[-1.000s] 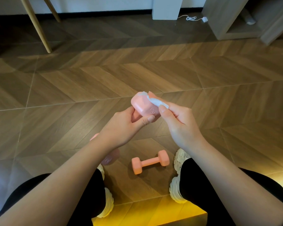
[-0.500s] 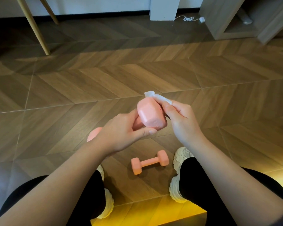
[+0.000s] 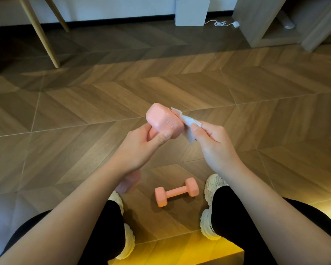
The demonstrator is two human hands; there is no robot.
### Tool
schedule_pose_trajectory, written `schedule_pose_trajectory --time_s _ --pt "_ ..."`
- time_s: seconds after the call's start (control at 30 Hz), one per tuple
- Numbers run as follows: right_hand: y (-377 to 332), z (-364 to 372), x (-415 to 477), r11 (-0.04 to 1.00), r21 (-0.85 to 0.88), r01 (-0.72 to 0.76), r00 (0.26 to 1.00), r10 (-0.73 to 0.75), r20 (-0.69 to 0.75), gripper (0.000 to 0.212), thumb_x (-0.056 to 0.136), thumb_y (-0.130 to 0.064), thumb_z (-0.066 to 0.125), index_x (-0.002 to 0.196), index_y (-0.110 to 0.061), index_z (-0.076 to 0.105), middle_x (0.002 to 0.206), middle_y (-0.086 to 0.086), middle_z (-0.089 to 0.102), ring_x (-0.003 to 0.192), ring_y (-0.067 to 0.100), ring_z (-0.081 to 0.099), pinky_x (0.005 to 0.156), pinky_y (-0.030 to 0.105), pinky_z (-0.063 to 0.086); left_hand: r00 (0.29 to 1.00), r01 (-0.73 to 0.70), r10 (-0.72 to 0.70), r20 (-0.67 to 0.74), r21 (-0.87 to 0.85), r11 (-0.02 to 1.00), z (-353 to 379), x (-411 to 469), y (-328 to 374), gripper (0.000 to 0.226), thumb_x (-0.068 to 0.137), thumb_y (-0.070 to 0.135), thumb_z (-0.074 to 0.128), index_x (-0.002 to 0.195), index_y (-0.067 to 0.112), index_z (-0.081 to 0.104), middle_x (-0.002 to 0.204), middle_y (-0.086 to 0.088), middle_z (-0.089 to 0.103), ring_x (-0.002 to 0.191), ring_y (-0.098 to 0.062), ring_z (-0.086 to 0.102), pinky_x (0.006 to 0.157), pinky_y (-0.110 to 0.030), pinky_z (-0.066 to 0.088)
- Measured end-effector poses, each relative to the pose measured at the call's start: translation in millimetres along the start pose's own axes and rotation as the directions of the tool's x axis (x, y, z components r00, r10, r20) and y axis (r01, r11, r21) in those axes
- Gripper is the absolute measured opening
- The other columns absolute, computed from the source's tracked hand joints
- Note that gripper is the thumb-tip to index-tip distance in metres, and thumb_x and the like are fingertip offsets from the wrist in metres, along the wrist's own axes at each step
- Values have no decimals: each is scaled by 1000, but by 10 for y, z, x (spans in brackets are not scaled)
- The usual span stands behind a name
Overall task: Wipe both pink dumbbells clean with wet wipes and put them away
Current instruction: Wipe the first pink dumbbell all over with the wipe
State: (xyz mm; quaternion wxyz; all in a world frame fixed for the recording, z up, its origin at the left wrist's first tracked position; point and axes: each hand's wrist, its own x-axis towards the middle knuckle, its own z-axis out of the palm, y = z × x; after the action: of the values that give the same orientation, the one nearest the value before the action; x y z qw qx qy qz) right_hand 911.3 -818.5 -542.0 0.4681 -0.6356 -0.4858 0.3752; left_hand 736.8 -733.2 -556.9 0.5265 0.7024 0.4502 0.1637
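My left hand (image 3: 141, 148) grips a pink dumbbell (image 3: 163, 121) by its handle, upper head pointing up and away; its lower head shows blurred under my left wrist. My right hand (image 3: 212, 142) pinches a white wet wipe (image 3: 187, 123) whose edge touches the right side of the upper head. A second pink dumbbell (image 3: 177, 192) lies on the wooden floor between my feet.
My two white shoes (image 3: 211, 197) flank the floor dumbbell. Wooden furniture legs (image 3: 40, 33) stand at the back left, a white box (image 3: 191, 11) with a cable at the back wall, and a low wooden shelf unit (image 3: 266, 22) at the back right.
The dumbbell's upper head has turned, showing a different face. My right hand has drawn the wipe off the head's top to its right side and moved slightly right.
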Motion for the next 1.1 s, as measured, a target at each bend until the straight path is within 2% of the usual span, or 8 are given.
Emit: schedule_pose_trajectory --time_s 0.17,0.4,0.5,0.67,0.77,0.87,0.97,1.1 --pt "-40 17 76 974 136 -180 979 163 126 38 92 -54 48 117 -37 70 119 1 70 108 21 64 103 47 48 985 -137 91 144 353 926 -106 -24 64 48 72 85 52 100 45 47 80 23 59 76 4 57 62 -17 37" --pt "7 29 108 917 84 -390 868 336 365 43 68 -42 78 108 -42 62 126 -19 64 112 -1 61 94 25 49 954 -261 95 285 630 732 -144 -5 51 56 75 79 55 114 39 50 80 18 59 74 -6 54 62 -28 39" --pt "114 84 155 811 219 -543 830 478 288 43 70 -34 82 111 -29 68 111 -4 73 105 13 67 91 32 53 969 -219 81 235 653 725 -106 19 -5 58 71 82 53 105 35 53 89 17 58 82 -10 55 65 -32 42" --pt "157 75 167 601 437 -669 720 670 181 20 81 -17 76 98 -11 67 107 10 71 98 26 67 86 44 57 881 -324 469 -65 639 697 -27 7 -84 52 79 67 61 83 16 65 80 7 59 73 -10 54 61 -15 37" --pt "112 -3 209 597 517 -613 737 667 105 26 79 -19 77 101 -9 66 112 7 68 104 25 65 87 45 57 998 -13 33 -50 363 932 56 -38 -25 54 92 58 51 71 12 68 64 4 64 54 -9 55 59 -25 46" --pt "14 -34 204 568 619 -542 767 635 89 26 80 -19 75 101 -8 66 106 9 66 102 23 63 96 50 52 912 408 -403 72 -83 909 79 7 44 62 91 67 44 91 11 70 80 -2 71 57 -13 60 51 -25 46" --pt "-51 17 137 544 645 -536 798 575 178 44 68 -24 79 106 -9 65 108 9 66 103 22 64 96 46 52 898 326 -439 -16 -646 690 52 103 131 48 88 60 58 94 14 65 83 -3 66 63 -12 61 58 -28 47" --pt "-71 212 64 602 564 -566 820 481 309 46 70 -30 81 111 -12 68 114 9 71 115 29 63 100 46 51 884 -79 -453 -116 -992 99 -13 159 259 30 97 21 57 69 15 49 60 0 57 56 -14 58 69 -29 51"
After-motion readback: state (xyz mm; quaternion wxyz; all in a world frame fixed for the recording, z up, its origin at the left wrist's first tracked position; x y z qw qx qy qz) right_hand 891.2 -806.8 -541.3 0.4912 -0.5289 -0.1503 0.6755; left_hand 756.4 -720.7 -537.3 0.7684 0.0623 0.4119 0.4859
